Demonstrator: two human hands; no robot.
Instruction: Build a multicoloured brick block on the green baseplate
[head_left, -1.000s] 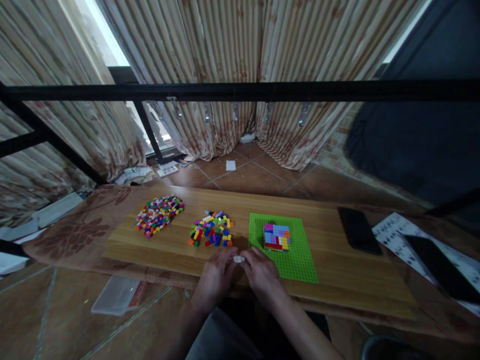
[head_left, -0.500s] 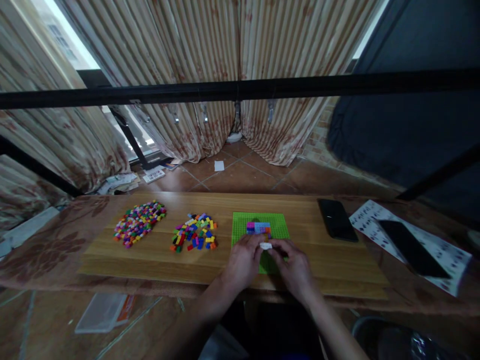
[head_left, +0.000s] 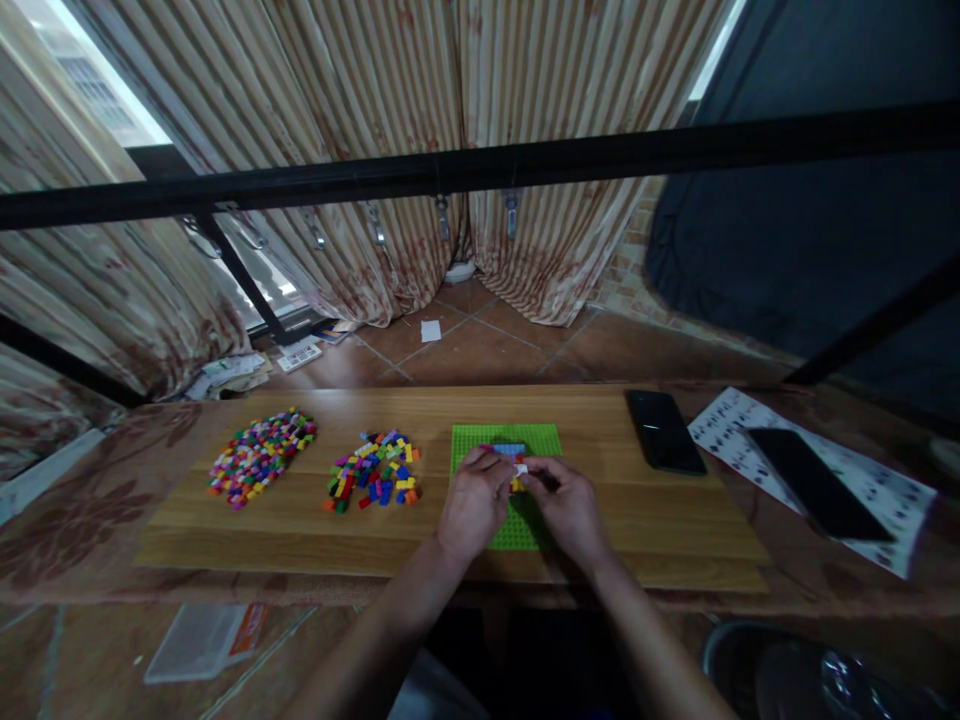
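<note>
left hand and right hand pinch a white brick over the green baseplate's unfinished-looking block, loose bricks remaining leftward.

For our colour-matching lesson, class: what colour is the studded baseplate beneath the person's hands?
The studded baseplate is bright green, shown best in the head view.

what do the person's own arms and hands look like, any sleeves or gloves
Left hand and right hand are ungloved, with slender fingers. Left forearm and right forearm are bare as far as they show, without sleeves. No watch or marking stands out; rings are too small to tell.
</note>
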